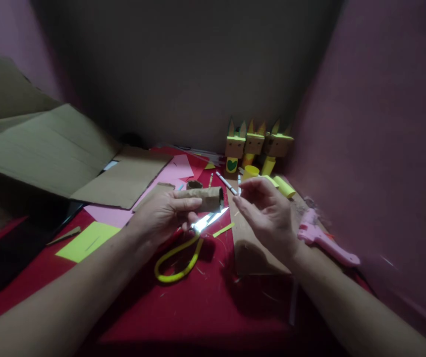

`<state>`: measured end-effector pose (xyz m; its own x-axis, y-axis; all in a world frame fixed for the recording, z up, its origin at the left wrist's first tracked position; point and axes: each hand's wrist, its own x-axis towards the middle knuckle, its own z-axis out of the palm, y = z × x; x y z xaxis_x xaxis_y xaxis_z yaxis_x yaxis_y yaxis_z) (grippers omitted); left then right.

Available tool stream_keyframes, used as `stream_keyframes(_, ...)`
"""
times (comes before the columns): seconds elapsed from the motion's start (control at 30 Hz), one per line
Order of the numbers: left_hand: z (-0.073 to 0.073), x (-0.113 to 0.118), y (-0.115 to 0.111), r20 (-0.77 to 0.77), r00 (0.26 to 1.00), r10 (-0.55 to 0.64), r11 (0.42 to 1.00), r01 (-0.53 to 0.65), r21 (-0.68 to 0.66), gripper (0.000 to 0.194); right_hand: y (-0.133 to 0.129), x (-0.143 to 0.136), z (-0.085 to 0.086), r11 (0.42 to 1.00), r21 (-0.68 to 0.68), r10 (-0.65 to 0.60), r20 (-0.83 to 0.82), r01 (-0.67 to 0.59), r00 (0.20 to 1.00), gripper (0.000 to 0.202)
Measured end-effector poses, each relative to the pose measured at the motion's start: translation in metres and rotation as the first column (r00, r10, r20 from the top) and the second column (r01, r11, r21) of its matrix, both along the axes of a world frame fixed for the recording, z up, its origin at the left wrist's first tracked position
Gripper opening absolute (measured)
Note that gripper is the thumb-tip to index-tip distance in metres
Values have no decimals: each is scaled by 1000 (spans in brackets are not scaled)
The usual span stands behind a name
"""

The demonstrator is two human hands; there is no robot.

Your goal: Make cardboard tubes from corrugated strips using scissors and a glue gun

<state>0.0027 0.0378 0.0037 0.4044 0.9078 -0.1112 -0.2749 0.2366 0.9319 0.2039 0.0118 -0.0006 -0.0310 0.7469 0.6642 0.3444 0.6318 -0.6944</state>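
Observation:
My left hand (164,213) is closed around a brown cardboard tube (207,199), held level above the red table with its open end pointing right. To the right of that end hovers my right hand (267,210), its fingers curled but thumb and forefinger apart, with nothing visible between them. Scissors with a yellow handle (178,277) lie under the tube, blades pointing up and right. A second cardboard tube (194,185) stands just behind the held one. Near my right fingertips are white sticks (226,182); a narrow yellow paper strip (223,230) lies below.
Three box-headed cardboard figures (235,146) with pointed ears stand at the back. A pink glue gun (326,240) rests at right, near the wall. Yellow tubes (284,187) lie behind my right hand. Large cardboard sheets (45,148), pink paper (176,167) and yellow paper (86,241) occupy the left.

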Motion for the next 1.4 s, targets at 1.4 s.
stream_keyframes(1.4,-6,11,-9,3,1000,8,998,-7,-60,28,-5,-17,-12,888,-391,160,-232,-243,959,19)
